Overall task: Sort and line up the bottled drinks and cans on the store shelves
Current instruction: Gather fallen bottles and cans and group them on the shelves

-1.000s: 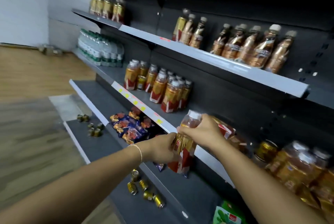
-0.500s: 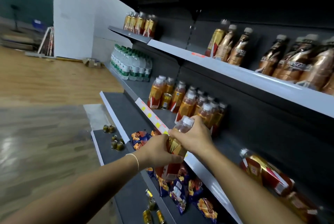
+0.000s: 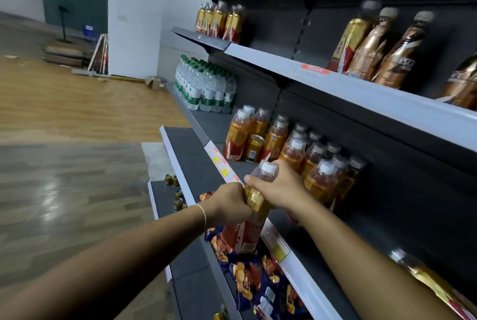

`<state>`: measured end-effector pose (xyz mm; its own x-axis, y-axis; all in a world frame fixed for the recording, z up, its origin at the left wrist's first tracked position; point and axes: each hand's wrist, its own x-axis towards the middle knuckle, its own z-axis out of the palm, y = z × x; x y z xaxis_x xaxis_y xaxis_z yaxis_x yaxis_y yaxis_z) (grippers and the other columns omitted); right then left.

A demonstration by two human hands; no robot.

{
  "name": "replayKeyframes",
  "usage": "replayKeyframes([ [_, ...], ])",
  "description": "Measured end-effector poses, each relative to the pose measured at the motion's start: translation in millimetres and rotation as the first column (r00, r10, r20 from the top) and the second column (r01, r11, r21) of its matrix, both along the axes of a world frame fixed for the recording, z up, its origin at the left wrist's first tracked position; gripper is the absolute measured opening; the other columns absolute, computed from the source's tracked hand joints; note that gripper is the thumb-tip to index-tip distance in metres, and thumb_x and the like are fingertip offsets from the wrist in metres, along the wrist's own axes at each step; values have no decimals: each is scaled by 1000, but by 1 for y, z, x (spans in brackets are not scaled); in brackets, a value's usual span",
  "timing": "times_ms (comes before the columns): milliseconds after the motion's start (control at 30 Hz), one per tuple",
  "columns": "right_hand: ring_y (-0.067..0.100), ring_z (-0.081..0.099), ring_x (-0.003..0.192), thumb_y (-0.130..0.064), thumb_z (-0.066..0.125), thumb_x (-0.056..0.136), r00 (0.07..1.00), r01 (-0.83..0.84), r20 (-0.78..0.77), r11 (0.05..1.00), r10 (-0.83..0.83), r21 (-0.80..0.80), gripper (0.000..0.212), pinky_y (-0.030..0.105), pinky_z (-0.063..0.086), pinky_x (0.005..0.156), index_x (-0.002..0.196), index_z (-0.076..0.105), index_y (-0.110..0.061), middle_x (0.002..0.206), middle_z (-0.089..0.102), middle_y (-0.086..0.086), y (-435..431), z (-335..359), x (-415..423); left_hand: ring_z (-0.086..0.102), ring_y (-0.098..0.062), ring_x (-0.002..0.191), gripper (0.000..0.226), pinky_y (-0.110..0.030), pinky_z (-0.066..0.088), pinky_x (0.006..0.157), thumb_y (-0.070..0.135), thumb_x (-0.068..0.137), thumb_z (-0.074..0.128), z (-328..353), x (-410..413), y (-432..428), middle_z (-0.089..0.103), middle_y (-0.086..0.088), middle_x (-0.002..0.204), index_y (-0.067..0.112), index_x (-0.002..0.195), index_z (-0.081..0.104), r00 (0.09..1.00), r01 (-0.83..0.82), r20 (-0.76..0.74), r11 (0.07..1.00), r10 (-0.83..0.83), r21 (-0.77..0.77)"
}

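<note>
Both hands hold one orange drink bottle (image 3: 254, 203) with a white cap and a gold and red label, just in front of the middle shelf's edge (image 3: 296, 268). My left hand (image 3: 227, 202) grips its middle from the left. My right hand (image 3: 280, 185) wraps its neck and shoulder from the right. Just behind them on the middle shelf stands a cluster of several like bottles (image 3: 317, 162), with a gold can (image 3: 254, 148) among those further left. A similar bottle (image 3: 428, 281) lies on its side at the lower right, partly hidden by my right forearm.
Green-capped water bottles (image 3: 206, 85) stand at the shelf's far end. The upper shelf (image 3: 361, 92) carries brown and gold bottles (image 3: 382, 46). Snack bags (image 3: 258, 276) fill the shelf below, and small gold cans (image 3: 178, 196) sit on the lowest ledge. Wooden floor lies to the left.
The view has swung left along the shelves. Both hands have carried the bottle left, from beside the lying bottles to in front of the standing cluster.
</note>
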<state>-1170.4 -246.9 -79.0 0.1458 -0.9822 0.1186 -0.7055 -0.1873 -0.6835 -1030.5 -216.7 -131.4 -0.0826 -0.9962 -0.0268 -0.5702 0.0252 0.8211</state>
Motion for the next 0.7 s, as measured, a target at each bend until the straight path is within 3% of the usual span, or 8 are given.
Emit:
replayKeyframes([
  [67,3,61,86,-64,77,65,1000,-12,-16,1000,11,-15,72,32,57,70,120,47,-29,98,60,-16,-15,0,2,66,-10,79,36,-17,52,57,38,63,84,-2,3,-15,68,6,87,25,89,62,1000,1,0,1000,-1,-8],
  [233,9,57,97,-63,57,89,996,32,-76,986,-45,-162,62,21,44,68,137,47,-25,116,59,-9,-47,7,4,68,-14,78,42,-31,60,69,41,57,85,-5,11,-59,71,0,86,18,88,67,1000,-1,-13,1000,1,-30],
  [333,16,59,104,-50,55,96,987,87,-104,944,-126,-318,47,34,52,84,132,54,-20,115,60,-1,-70,21,0,67,-12,78,47,-26,58,66,45,54,87,-8,16,-88,70,3,85,21,89,67,999,31,-44,999,-32,-19],
  [433,30,57,112,-29,58,95,944,140,-217,894,-251,-425,37,37,47,95,127,59,-10,117,63,10,-99,31,-6,66,-11,77,42,-24,55,64,47,54,87,-7,23,-120,71,4,81,21,83,72,996,80,-37,997,-80,-13],
  [600,38,58,109,-22,58,90,839,252,-366,885,-402,-392,35,37,47,88,122,60,-8,116,63,18,-140,33,-6,65,-12,74,41,-21,51,56,47,55,89,0,33,-171,71,2,81,19,80,73,984,152,-97,988,-150,23],
  [700,37,57,116,-28,57,93,794,306,-429,893,-431,-330,45,39,48,93,134,53,-10,126,61,17,-156,32,-4,68,-17,80,46,-27,56,64,42,55,90,8,34,-196,73,-2,87,15,88,73,967,213,-148,976,-207,32],
])
